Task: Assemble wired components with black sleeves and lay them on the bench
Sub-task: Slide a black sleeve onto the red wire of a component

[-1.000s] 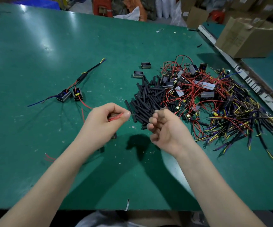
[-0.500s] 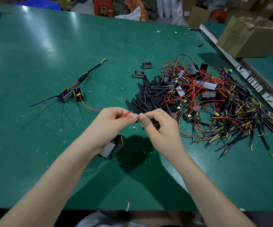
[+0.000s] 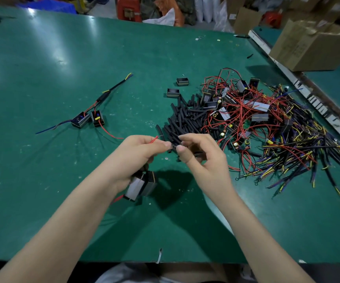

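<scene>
Since the earlier frames, both hands have closed together over the near middle of the bench, and a boxed component that was tucked out of sight now dangles below the left palm.

Green bench (image 3: 42, 58): work surface, stock to the right, output to the left, which keeps raw and finished apart.

Tangle of wired parts (image 3: 267, 129), right of centre: red, yellow and black leads with small black boxes among them, heaped within the right hand's reach.

Heap of black sleeves (image 3: 183, 121), touching the tangle's left edge, just beyond the hands; placed nearest so one can be picked without stretching.

Finished assemblies (image 3: 87, 119), far left: two boxes with a sleeved lead running away up-right, laid well apart from the stock.

Two loose black boxes (image 3: 177, 86), beyond the sleeves.

Left hand (image 3: 136, 154): fingers curled, pinching the red wire (image 3: 154, 139) near its bared tip, presenting the end rightward. Its component box (image 3: 141, 185) hangs below the hand, above the bench.

Right hand (image 3: 201, 154): thumb and forefinger pinch a black sleeve (image 3: 174, 147), only partly visible, its end meeting the wire tip. Judged step: threading the sleeve on; whether the tip has entered cannot be told.
</scene>
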Demonstrator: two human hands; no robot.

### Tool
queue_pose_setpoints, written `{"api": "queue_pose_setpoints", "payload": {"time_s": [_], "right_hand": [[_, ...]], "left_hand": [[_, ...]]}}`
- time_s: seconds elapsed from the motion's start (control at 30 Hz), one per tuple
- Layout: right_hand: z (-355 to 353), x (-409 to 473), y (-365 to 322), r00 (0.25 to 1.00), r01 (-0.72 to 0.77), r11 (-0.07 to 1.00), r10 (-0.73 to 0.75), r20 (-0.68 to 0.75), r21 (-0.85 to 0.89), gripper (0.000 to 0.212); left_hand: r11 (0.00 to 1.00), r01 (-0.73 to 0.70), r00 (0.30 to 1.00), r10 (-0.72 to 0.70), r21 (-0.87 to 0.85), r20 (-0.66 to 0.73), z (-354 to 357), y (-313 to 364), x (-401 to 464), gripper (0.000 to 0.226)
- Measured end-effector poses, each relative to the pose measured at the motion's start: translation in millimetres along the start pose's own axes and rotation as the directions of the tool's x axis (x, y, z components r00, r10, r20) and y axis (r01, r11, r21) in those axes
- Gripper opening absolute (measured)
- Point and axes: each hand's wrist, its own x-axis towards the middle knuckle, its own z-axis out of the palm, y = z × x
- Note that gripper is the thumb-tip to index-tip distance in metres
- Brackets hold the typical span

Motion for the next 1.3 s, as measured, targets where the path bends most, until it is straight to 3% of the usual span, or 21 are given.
{"api": "queue_pose_setpoints", "payload": {"time_s": [0.1,0.23,0.3,0.37,0.4,0.43,0.47,0.5,0.53,0.57,0.6,0.63,0.67,0.73,0.8,0.87,0.93,1.13,1.23,1.3], "right_hand": [[-3,-2,6,0.942,0.320,0.913,-0.335,-0.020,-0.254,0.013],[-4,-2,9,0.877,0.438,0.804,-0.480,-0.004,-0.401,0.021],[-4,-3,9,0.886,0.419,0.793,-0.463,0.009,-0.442,0.023],[3,-6,3,0.974,0.192,0.894,-0.222,-0.030,-0.404,0.024],[7,-6,-1,0.999,-0.032,0.956,0.020,-0.043,-0.291,0.023],[11,-4,-7,0.949,-0.313,0.944,0.314,-0.001,-0.103,0.022],[12,-2,-11,0.808,-0.588,0.803,0.577,0.116,0.101,0.022],[11,1,-12,0.618,-0.786,0.567,0.736,0.277,0.248,0.024],[9,2,-12,0.475,-0.872,0.356,0.782,0.404,0.336,0.024],[6,3,-11,0.416,-0.892,0.246,0.777,0.472,0.381,0.023],[3,3,-9,0.419,-0.889,0.233,0.763,0.492,0.394,0.022],[2,1,-7,0.491,-0.863,0.341,0.744,0.453,0.374,0.021],[2,-2,-5,0.618,-0.786,0.526,0.696,0.366,0.326,0.018],[1,-8,-1,0.882,-0.470,0.861,0.450,0.139,0.195,0.009],[-5,-11,4,0.995,-0.103,0.995,0.103,-0.006,-0.001,0.012],[-11,-12,7,0.987,0.152,0.970,-0.159,-0.020,-0.189,0.018],[-13,-12,7,0.963,0.262,0.926,-0.270,0.007,-0.272,0.020],[-19,-8,11,0.902,0.416,0.798,-0.422,0.087,-0.437,0.015],[-22,-6,12,0.872,0.484,0.756,-0.458,0.174,-0.440,0.022],[-21,-6,11,0.876,0.481,0.783,-0.427,0.223,-0.394,0.023]], "left_hand": [[0.979,0.143,0.980,-0.119,-0.143,0.160,0,1,1,0.034],[0.888,0.340,0.905,-0.220,-0.309,0.363,0,-2,1,0.026],[0.867,0.362,0.900,-0.230,-0.343,0.369,3,-4,-1,0.024],[0.955,0.205,0.963,-0.159,-0.213,0.216,8,-7,-1,0.025],[0.995,0.075,0.992,-0.068,-0.070,0.106,11,-8,-2,0.025],[0.993,-0.051,0.999,0.051,0.104,0.002,13,-10,-2,0.022],[0.952,-0.149,0.983,0.173,0.269,-0.067,14,-12,-3,0.019],[0.889,-0.216,0.959,0.270,0.404,-0.082,15,-14,-3,0.017],[0.828,-0.258,0.941,0.332,0.498,-0.066,16,-14,-5,0.015],[0.788,-0.276,0.931,0.362,0.550,-0.052,16,-16,-5,0.014],[0.783,-0.270,0.931,0.361,0.560,-0.057,15,-17,-5,0.013],[0.815,-0.241,0.941,0.329,0.526,-0.079,14,-18,-3,0.014],[0.871,-0.197,0.958,0.270,0.450,-0.102,12,-19,-1,0.016],[0.963,-0.103,0.986,0.131,0.247,-0.099,8,-16,4,0.022],[0.994,-0.011,0.999,0.014,0.112,-0.031,5,-12,6,0.025],[0.997,0.072,0.994,-0.074,0.030,0.078,4,-8,6,0.029],[0.991,0.130,0.977,-0.127,-0.009,0.170,5,-7,6,0.034],[0.956,0.270,0.919,-0.222,-0.111,0.326,2,-5,6,0.026],[0.928,0.351,0.863,-0.270,-0.123,0.428,-1,-6,5,0.017],[0.920,0.376,0.837,-0.286,-0.112,0.466,-2,-6,5,0.015]]}}
